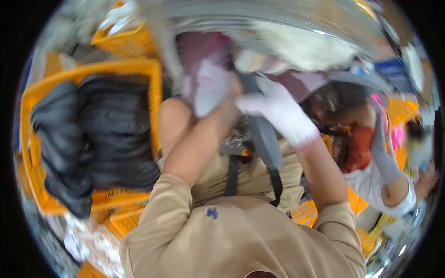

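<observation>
My right hand [278, 109], in a white knit glove with a pink cuff, is closed around a long grey sock-like piece of cloth [263, 139]. The cloth's lower end hangs down over my lap, and its upper end rises past the glove. My left hand [233, 88] is on the other side of the grey cloth, close to it. Motion smears it, so its fingers do not show clearly. Beside that hand stands a white cloth piece [211, 85] with pink marks, also blurred.
To my left, a yellow crate [156, 92] holds stacked dark grey cloth bundles [116, 129]. Another yellow crate [132, 42] with white cloth lies behind it. A machine or bench edge [213, 14] spans the front. On the right sits another person [389, 185] with a grey sleeve.
</observation>
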`<action>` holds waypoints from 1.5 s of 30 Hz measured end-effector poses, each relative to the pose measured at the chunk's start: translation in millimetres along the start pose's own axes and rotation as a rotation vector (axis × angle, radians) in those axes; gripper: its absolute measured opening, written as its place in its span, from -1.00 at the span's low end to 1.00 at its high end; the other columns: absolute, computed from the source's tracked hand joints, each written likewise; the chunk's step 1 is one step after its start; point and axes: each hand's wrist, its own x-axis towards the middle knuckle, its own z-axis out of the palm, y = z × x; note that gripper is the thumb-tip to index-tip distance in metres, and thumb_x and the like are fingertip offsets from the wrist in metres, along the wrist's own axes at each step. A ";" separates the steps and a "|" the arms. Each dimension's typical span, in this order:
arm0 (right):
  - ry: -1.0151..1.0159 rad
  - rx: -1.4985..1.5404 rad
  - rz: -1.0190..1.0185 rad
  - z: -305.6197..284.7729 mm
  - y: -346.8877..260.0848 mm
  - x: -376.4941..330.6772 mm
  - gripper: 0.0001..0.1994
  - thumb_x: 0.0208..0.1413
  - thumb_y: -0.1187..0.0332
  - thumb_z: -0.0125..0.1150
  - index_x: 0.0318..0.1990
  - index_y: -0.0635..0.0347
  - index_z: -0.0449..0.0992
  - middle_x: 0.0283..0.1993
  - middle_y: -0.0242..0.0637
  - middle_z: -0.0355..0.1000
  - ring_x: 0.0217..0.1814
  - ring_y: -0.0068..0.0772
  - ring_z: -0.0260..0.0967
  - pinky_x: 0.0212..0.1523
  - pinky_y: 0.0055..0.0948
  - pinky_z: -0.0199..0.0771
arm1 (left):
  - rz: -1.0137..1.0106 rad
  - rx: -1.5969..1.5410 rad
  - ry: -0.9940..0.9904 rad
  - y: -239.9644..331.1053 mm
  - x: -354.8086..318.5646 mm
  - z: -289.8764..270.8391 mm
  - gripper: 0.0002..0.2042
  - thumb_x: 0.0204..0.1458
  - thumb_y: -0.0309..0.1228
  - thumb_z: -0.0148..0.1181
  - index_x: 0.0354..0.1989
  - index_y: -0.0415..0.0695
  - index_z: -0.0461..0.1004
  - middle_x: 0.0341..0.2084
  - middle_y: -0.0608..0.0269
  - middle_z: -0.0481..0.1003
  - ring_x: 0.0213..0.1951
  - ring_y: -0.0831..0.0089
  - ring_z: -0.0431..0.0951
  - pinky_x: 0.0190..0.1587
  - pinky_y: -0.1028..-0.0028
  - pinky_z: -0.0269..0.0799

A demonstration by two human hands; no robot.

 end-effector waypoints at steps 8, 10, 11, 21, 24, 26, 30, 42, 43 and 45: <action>0.687 -0.580 0.138 -33.6 220.8 -225.4 -0.31 0.04 0.52 0.24 0.43 0.43 0.39 0.32 0.15 0.51 0.30 0.10 0.51 0.34 -0.19 0.46 | 1.033 1.031 0.492 64.8 -164.5 -93.3 -0.93 0.22 -0.53 0.39 -0.19 -0.20 0.61 -0.27 0.22 0.65 -0.22 0.46 0.64 -0.15 0.47 0.56; 0.699 -0.935 0.226 -44.8 270.1 -261.1 -0.32 0.08 0.50 0.27 0.43 0.45 0.39 0.41 0.20 0.45 0.39 0.23 0.45 0.41 -0.14 0.41 | 1.338 1.262 1.222 118.7 -178.2 -177.9 -0.67 0.18 -0.43 0.45 0.06 -0.26 0.52 -0.01 0.01 0.59 -0.11 0.23 0.65 -0.07 0.33 0.59; 0.668 -1.039 0.245 -51.2 278.5 -264.0 -0.33 0.10 0.49 0.28 0.42 0.46 0.39 0.44 0.20 0.43 0.43 0.25 0.42 0.44 -0.13 0.38 | 0.980 1.111 1.622 142.4 -177.0 -220.1 -0.46 0.14 -0.32 0.49 0.24 -0.29 0.46 0.14 -0.10 0.54 0.17 -0.10 0.55 0.21 0.19 0.49; 0.491 -0.248 -0.314 -7.0 153.4 -140.8 -0.41 0.23 0.58 0.25 0.45 0.42 0.39 0.44 -0.03 0.47 0.48 -0.21 0.41 0.48 -0.25 0.34 | -0.001 0.894 0.466 181.9 -315.5 -157.0 -0.43 0.16 -0.39 0.44 0.34 -0.33 0.48 0.18 0.10 0.61 0.20 0.36 0.56 0.36 0.32 0.39; 0.230 -0.083 -0.196 4.3 124.8 -120.5 -0.52 0.28 0.46 0.28 0.33 0.41 0.48 0.31 -0.11 0.52 0.37 -0.26 0.45 0.41 -0.31 0.37 | -0.228 1.492 -0.311 152.0 -330.1 -88.4 -0.31 0.17 -0.14 0.45 0.34 -0.39 0.45 0.21 -0.12 0.59 0.26 0.14 0.57 0.37 0.24 0.39; 0.034 0.176 -0.093 -7.0 108.6 -114.2 -0.61 0.31 0.36 0.33 0.22 0.37 0.56 0.10 -0.25 0.61 0.19 -0.36 0.53 0.26 -0.31 0.50 | 0.082 1.541 -0.654 107.8 -287.0 -63.7 -0.44 0.15 -0.08 0.42 0.13 -0.31 0.55 -0.03 -0.24 0.63 0.07 -0.09 0.63 0.17 0.10 0.49; 0.817 0.410 -0.139 -36.9 84.5 -139.6 -0.76 0.38 0.41 0.23 0.10 0.32 0.59 0.03 -0.21 0.63 0.06 -0.33 0.59 0.07 -0.27 0.61 | 1.009 1.656 0.186 23.0 -170.2 -34.1 -0.31 -0.02 0.04 0.55 0.12 -0.27 0.53 -0.11 -0.19 0.63 -0.05 -0.15 0.66 0.12 0.07 0.57; 0.792 -0.028 -0.635 -48.2 65.1 -47.2 -0.64 0.26 0.37 0.18 0.16 0.32 0.52 -0.07 0.21 0.57 0.04 0.31 0.58 0.08 -0.13 0.58 | 0.044 -0.001 -0.015 -4.0 23.8 106.1 -0.56 0.31 -0.24 0.33 0.25 -0.26 0.52 0.13 0.06 0.64 0.10 0.13 0.66 0.25 0.15 0.58; 0.704 -0.025 -0.638 -64.4 65.6 -22.7 -0.67 0.21 0.34 0.18 0.08 0.30 0.56 -0.11 0.20 0.58 0.03 0.34 0.56 0.07 -0.08 0.57 | 0.132 0.257 0.026 14.6 27.7 96.2 -0.51 0.28 -0.25 0.35 0.29 -0.26 0.48 0.16 0.05 0.62 0.13 0.15 0.64 0.28 0.17 0.54; 0.670 -0.007 -0.383 -89.5 70.3 21.8 -0.65 0.25 0.35 0.21 0.10 0.39 0.59 -0.22 -0.07 0.62 -0.14 -0.28 0.60 -0.03 -0.31 0.57 | 0.557 1.274 0.164 46.1 14.0 67.1 -0.40 0.22 -0.27 0.40 0.37 -0.28 0.40 0.23 0.05 0.57 0.20 0.17 0.59 0.34 0.21 0.45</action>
